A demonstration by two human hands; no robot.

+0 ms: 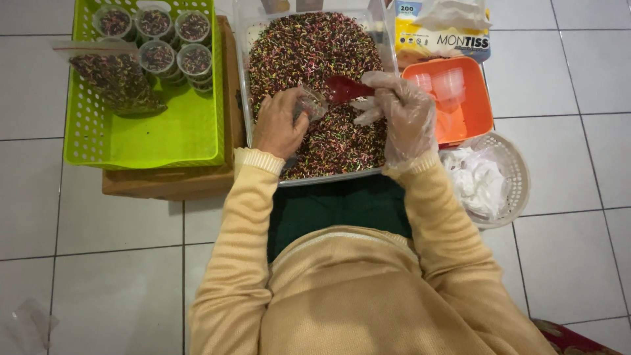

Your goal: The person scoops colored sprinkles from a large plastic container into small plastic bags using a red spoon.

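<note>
Cup (313,104) held by left hand (279,125) fingers; gloved right hand (401,112) grips red scoop (347,89) over sprinkle tub (315,179); yellow tissue box (439,41) behind.

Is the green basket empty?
No, the green basket holds several filled small cups and a bag of sprinkles.

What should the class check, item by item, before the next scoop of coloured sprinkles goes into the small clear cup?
1. Small clear plastic cup held in the bare left hand over the bin: ok.
2. Red plastic scoop gripped by the gloved right hand: ok.
3. Scoop tip at the cup mouth: ok.
4. Large clear plastic bin well stocked with coloured sprinkles: ok.
5. Room in the lime green basket beside the filled cups: ok.
6. How full the held cup is: cannot tell.
</note>
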